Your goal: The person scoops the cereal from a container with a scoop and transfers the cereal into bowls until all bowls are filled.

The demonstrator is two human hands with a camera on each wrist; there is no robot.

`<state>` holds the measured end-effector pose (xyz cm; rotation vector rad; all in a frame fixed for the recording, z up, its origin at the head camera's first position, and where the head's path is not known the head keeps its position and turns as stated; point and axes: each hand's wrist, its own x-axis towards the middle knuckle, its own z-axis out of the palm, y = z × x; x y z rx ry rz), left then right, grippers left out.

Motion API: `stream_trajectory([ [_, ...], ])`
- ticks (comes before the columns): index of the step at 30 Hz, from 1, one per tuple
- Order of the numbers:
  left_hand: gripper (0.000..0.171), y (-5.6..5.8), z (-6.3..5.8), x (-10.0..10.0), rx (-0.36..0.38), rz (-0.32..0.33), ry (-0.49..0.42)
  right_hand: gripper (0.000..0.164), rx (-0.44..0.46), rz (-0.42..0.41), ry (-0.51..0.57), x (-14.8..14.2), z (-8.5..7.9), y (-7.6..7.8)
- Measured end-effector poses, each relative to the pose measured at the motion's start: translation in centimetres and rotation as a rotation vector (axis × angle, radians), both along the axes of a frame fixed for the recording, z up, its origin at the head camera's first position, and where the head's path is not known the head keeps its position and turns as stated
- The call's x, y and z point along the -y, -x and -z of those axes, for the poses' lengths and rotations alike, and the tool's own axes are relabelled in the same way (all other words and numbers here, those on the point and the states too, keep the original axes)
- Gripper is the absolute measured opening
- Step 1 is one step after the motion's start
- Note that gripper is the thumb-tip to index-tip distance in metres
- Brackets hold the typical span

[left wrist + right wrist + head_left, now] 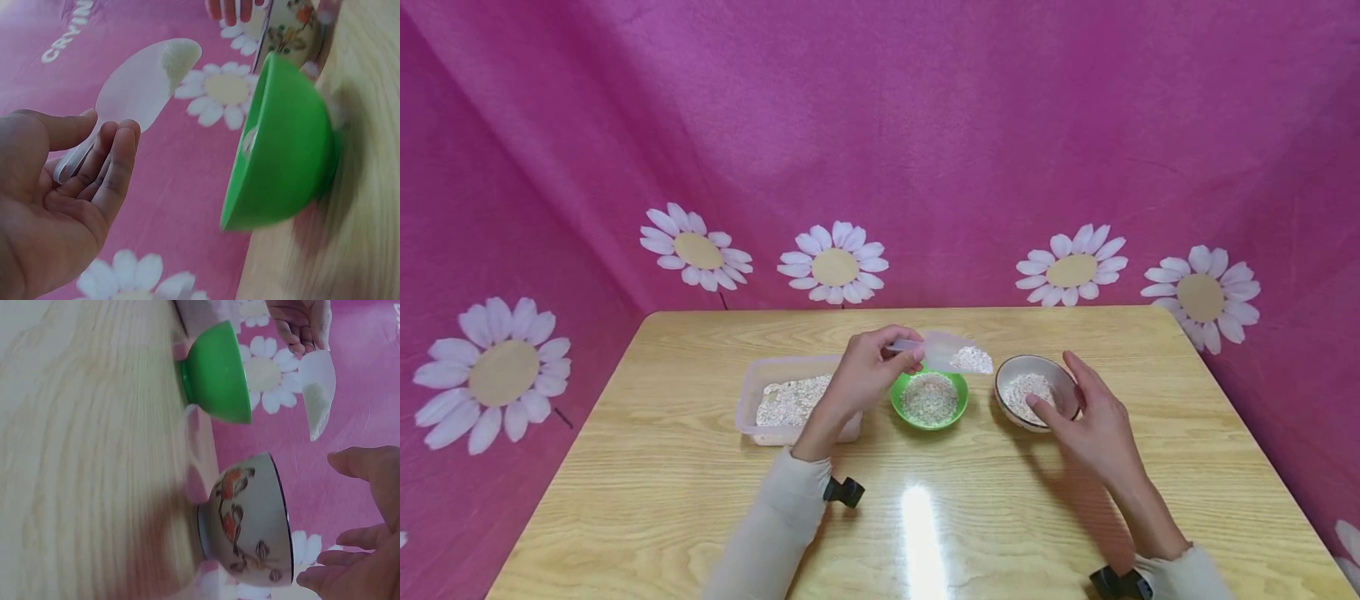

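Observation:
My left hand pinches the handle of a translucent plastic scoop between thumb and fingers. Pale flakes lie toward the scoop's tip, and the scoop hangs above the far side of a green bowl that holds similar flakes. To its right stands a white bowl with a dark rim and painted flowers, also holding flakes. My right hand is spread at this bowl's right side, thumb and fingers apart; whether a fingertip touches the rim I cannot tell.
A translucent rectangular tub of flakes stands left of the green bowl, partly hidden by my left hand and forearm. All of it sits on a wooden table. Behind hangs a pink cloth with large white daisies.

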<state>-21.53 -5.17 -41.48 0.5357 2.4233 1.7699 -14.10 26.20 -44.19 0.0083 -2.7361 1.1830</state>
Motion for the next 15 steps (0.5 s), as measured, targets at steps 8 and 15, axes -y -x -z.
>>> stream_trajectory([
  [8,0.019,0.4,0.4,-3.5,-0.026,0.072,0.056,0.095,0.065,0.014,0.051,-1.4,0.8,-0.2],
  [15,0.018,0.7,0.7,-5.1,-0.031,0.097,0.111,0.098,0.168,-0.016,0.108,-1.9,1.8,-0.5],
])
